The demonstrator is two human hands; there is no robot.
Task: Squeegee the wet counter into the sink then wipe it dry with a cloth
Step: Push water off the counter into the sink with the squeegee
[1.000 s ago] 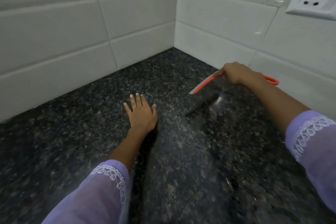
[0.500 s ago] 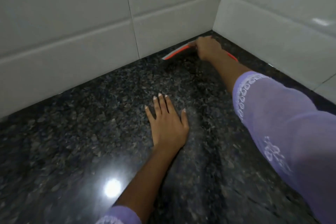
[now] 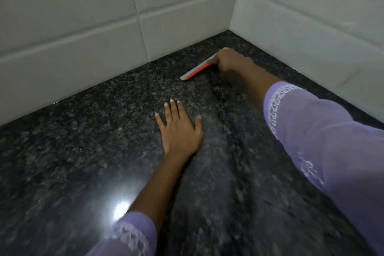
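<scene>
one squeegee point(image 3: 199, 69) is gripped in the curled right hand point(image 3: 229, 60) near the corner; the left hand point(image 3: 180, 129) is laid flat, fingers straight, on the counter point(image 3: 83, 151).

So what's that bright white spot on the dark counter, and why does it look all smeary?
In the head view, the spot is glare: a light reflecting off the shiny counter by the left sleeve. Motion blur smears the granite speckles near the bottom and softens the right hand gripping the squeegee; the left hand looks sharper.
</scene>
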